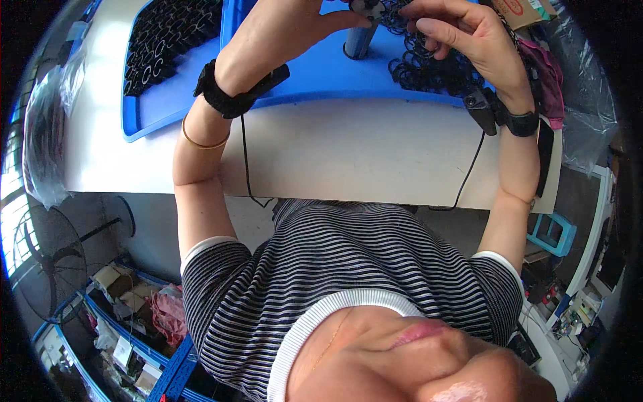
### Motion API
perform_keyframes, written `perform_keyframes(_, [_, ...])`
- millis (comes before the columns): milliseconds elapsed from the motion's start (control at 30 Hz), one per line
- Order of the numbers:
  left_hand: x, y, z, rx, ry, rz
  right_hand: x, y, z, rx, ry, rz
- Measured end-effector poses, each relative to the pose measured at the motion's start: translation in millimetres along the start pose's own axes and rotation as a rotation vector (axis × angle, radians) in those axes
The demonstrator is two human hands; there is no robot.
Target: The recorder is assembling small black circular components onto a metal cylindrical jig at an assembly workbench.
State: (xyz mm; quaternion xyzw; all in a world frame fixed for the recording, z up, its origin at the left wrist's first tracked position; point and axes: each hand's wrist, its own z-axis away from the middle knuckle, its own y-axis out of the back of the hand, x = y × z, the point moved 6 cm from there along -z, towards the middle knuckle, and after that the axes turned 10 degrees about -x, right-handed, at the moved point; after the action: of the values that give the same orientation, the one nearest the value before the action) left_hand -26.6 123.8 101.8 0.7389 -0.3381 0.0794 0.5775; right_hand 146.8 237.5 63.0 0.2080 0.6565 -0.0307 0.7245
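Observation:
An upright blue-grey cylinder with a metallic top stands in a blue tray at the top of the view. My left hand reaches to it, with the thumb against its upper end. The other left fingers are mostly cut off by the upper edge. Just to the right, my right hand has its fingers curled inward over a loose heap of black rings. Whatever lies between those fingertips is too small to make out. Both wrists wear black straps with small devices.
Left of this, a second blue tray holds black rings in close rows. Both trays are on a pale table. Clear plastic hangs at the left end. A cardboard box and pink cloth lie at right. Thin cables dangle from the wrists.

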Motion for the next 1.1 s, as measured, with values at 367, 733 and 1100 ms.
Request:
perform_keyframes(367, [3,2,2,0.059,-0.044,-0.044,-11,-3,2,0.003,-0.002,0.027])
perform_keyframes(733, [5,13,8,0.112,-0.068,0.142,-6,1,5,0.027,0.051,-0.099])
perform_keyframes(1100, [11,-16,5,-0.173,0.21,0.764,-13,-12,9,-0.083,0.164,-0.422])
